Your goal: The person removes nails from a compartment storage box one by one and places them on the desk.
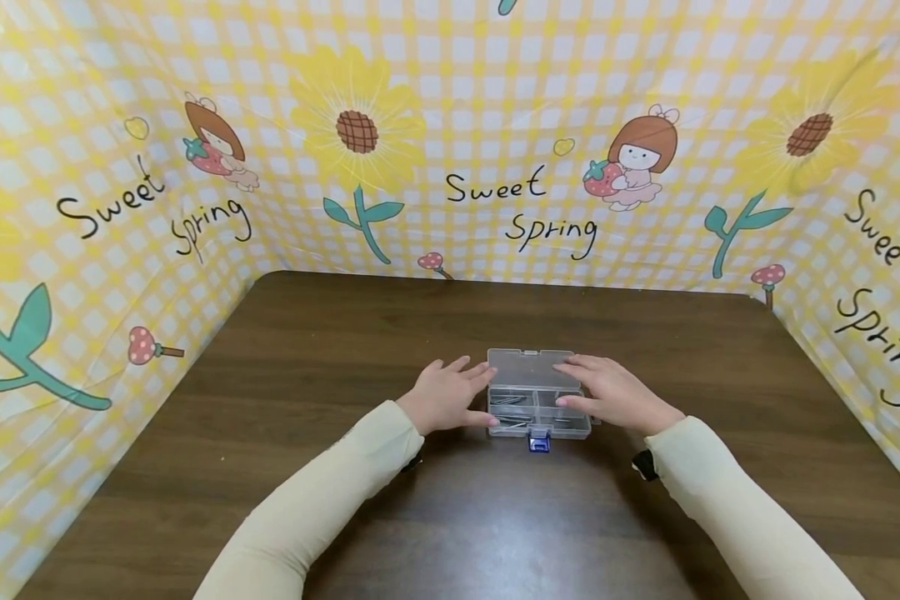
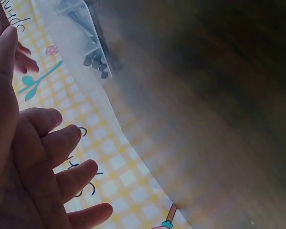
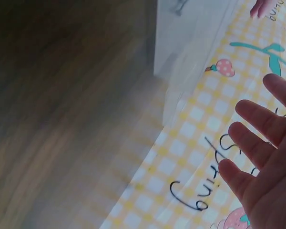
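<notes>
A clear plastic compartment box (image 1: 507, 432) sits on the table with its lid (image 1: 527, 370) tipped back and a blue latch (image 1: 539, 442) at its front. Thin grey metal nails (image 1: 512, 400) lie in its left compartments; what the right ones hold is hard to make out. My left hand (image 1: 447, 397) is at the box's left side, fingers spread and thumb near the front corner. On the other side is my right hand (image 1: 617, 392), its straight fingers by the lid and its thumb over the right compartments. Whether either hand touches the box, I cannot tell.
The dark wooden table (image 1: 345, 333) extends around the box. A yellow checked cloth (image 1: 450, 150) printed with flowers and lettering stands along the back and both sides of the table.
</notes>
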Available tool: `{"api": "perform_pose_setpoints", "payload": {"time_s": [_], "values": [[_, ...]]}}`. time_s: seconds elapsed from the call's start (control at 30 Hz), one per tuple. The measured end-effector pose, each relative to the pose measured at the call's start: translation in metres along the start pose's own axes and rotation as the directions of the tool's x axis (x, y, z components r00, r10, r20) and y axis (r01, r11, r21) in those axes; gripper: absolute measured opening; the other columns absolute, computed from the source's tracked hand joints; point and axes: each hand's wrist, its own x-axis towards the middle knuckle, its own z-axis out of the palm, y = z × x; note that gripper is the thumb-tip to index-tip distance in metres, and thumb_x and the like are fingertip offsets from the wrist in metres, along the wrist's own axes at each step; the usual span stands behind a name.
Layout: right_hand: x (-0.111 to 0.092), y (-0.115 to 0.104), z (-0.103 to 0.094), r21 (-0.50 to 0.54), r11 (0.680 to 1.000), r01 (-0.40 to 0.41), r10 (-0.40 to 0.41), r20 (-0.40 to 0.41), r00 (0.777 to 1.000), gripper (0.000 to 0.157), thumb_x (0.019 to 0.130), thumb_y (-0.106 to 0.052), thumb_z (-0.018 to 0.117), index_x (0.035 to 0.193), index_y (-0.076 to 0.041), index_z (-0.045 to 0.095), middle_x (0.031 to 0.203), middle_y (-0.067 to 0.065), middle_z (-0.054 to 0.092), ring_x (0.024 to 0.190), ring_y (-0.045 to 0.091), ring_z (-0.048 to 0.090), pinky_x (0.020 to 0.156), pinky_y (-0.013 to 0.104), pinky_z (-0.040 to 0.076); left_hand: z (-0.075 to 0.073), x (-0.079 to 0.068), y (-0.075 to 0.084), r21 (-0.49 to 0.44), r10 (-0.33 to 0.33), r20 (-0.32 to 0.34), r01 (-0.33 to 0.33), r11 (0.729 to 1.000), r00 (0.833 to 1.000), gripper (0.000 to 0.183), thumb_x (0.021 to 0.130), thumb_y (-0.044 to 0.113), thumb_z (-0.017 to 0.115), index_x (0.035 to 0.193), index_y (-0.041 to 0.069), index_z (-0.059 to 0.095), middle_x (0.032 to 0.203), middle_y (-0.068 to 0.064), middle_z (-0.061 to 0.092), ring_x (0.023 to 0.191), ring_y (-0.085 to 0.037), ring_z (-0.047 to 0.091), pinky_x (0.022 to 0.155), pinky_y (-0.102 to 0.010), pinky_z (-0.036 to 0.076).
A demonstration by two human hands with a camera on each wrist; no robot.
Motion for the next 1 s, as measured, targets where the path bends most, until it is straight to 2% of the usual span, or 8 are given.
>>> {"api": "perform_pose_setpoints", "payload": {"time_s": [0.13,0.3,0.47,0.63,0.8,0.9,1.0], "values": [[0.007,-0.005,0.005,-0.018,0.999,0.038,-0.039,-0.012,0.999,0.052,0.091,-0.031,0.064,0.129,0.004,0.057,0.130,0.026,0.054,0.122,0.042,0.048,0.100,0.057,0.035,0.002,0.006,0.003,0.017,-0.010,0.032,0.009,1.000,0.999,0.083,0.087,0.070,0.044,0.152,0.021,0.030,0.154,0.004,0.030,0.141,-0.026,0.027,0.108,-0.051,0.028],[0.013,-0.012,0.006,-0.009,0.998,0.061,-0.062,-0.007,0.998,0.049,0.091,-0.030,0.065,0.127,0.003,0.059,0.128,0.026,0.055,0.120,0.041,0.050,0.100,0.058,0.034,0.004,0.012,0.002,0.012,-0.028,0.068,0.028,1.000,0.997,0.084,0.086,0.070,0.044,0.153,0.022,0.028,0.155,0.004,0.028,0.143,-0.025,0.022,0.109,-0.050,0.027],[0.019,-0.016,0.009,-0.022,0.995,0.101,-0.102,-0.023,0.995,0.044,0.089,-0.026,0.068,0.122,0.002,0.063,0.122,0.022,0.059,0.113,0.037,0.054,0.095,0.055,0.040,0.005,0.015,0.001,0.010,-0.036,0.090,0.035,0.999,0.995,0.085,0.085,0.071,0.045,0.153,0.023,0.027,0.156,0.004,0.026,0.144,-0.025,0.020,0.109,-0.050,0.025],[0.025,-0.017,0.014,-0.085,0.987,0.140,-0.144,-0.049,0.988,0.037,0.086,-0.025,0.072,0.114,-0.001,0.068,0.103,0.011,0.061,0.093,0.026,0.058,0.082,0.044,0.048,0.004,0.017,0.003,0.012,-0.032,0.104,0.031,0.999,0.994,0.087,0.084,0.072,0.047,0.153,0.023,0.027,0.156,0.006,0.025,0.144,-0.024,0.019,0.110,-0.051,0.024],[0.034,-0.019,0.016,-0.181,0.967,0.181,-0.197,-0.073,0.978,0.027,0.081,-0.018,0.077,0.104,-0.004,0.073,0.086,0.003,0.058,0.076,0.018,0.052,0.071,0.033,0.045,0.004,0.019,0.003,-0.003,-0.018,0.100,0.018,1.000,0.995,0.088,0.082,0.070,0.052,0.153,0.023,0.028,0.156,0.006,0.025,0.144,-0.024,0.018,0.109,-0.052,0.024],[0.040,-0.022,0.017,-0.231,0.953,0.194,-0.218,-0.081,0.973,0.021,0.077,-0.013,0.080,0.097,-0.007,0.076,0.082,0.002,0.059,0.074,0.018,0.051,0.071,0.032,0.043,0.003,0.019,0.003,0.000,-0.020,0.108,0.020,1.000,0.994,0.087,0.082,0.069,0.053,0.152,0.023,0.029,0.156,0.007,0.025,0.144,-0.023,0.018,0.109,-0.052,0.024],[0.044,-0.025,0.016,-0.249,0.952,0.179,-0.201,-0.068,0.977,0.017,0.076,-0.013,0.081,0.093,-0.010,0.077,0.081,0.001,0.062,0.075,0.018,0.052,0.071,0.032,0.043,0.003,0.020,0.004,-0.002,-0.024,0.127,0.025,1.000,0.992,0.084,0.083,0.067,0.054,0.151,0.023,0.032,0.155,0.008,0.026,0.144,-0.023,0.019,0.109,-0.052,0.025]]}}
